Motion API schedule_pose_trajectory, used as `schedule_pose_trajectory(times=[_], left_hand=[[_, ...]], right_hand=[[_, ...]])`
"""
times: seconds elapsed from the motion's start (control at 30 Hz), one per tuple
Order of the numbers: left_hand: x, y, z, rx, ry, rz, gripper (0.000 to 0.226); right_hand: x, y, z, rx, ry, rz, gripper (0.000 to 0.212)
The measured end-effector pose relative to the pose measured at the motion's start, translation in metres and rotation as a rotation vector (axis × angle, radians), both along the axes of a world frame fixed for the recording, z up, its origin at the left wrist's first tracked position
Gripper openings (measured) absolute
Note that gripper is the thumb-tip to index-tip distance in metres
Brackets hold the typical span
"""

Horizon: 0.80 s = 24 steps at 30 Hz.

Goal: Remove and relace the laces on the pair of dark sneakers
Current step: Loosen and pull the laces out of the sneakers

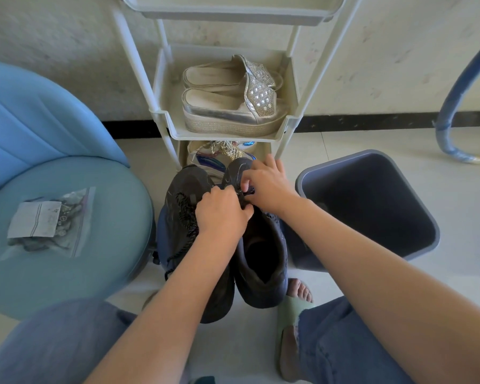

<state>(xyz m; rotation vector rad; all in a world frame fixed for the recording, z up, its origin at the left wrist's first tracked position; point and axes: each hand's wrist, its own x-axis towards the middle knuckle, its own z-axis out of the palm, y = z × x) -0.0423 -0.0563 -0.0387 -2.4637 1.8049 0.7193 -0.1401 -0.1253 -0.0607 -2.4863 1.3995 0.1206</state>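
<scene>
Dark mesh first: right sneaker [262, 253] standing on the floor, toe pointing away, its throat directly beneath both hands; left sneaker [187, 189] touching it, just outboard of the left hand [222, 217]. Left hand curled down over the throat, thumb clamped on the edge, apparently steadying the shoe. Right hand [269, 187] just beyond it, fingertips pinching a short dark run of lace [248, 191] at the toe-end eyelets. Hard to tell whether drawing the last crossing out or feeding the first one in, with the fingers hiding the eyelets themselves. Either way, worth keeping the left hand pressing down to stop the shoe sliding toward the rack. Better to pull or push in line with the eyelet, never sideways against the mesh. Best to pinch close to the lace tip, work one eyelet at a time, and check for even ends before crossing over. Likely snag: soft braided cord bunching at the hole, so go slowly and give a slight twist.

Counted, big to small:
- one pale blue stool [80, 275] well left of the left hand
- one grey bin [352, 159] just right of the right hand
- one cream shoe rack [225, 136] just beyond the right hand
- two dark sneakers
- two silver platform slippers [227, 106] on the rack shelf, farther beyond
- two hands
- one clear bag [50, 225] on the stool
- two laces in view: one pinched, one loose lace [184, 217] draped over the left sneaker beside the left hand
</scene>
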Motion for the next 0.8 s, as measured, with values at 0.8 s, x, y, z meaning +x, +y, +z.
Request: schedule_pose_trajectory(times=[0.8], left_hand=[[-0.001, 0.007, -0.010, -0.020, 0.111, 0.094, 0.016]], right_hand=[[0.011, 0.007, 0.000, 0.403, -0.007, -0.072, 0.021]])
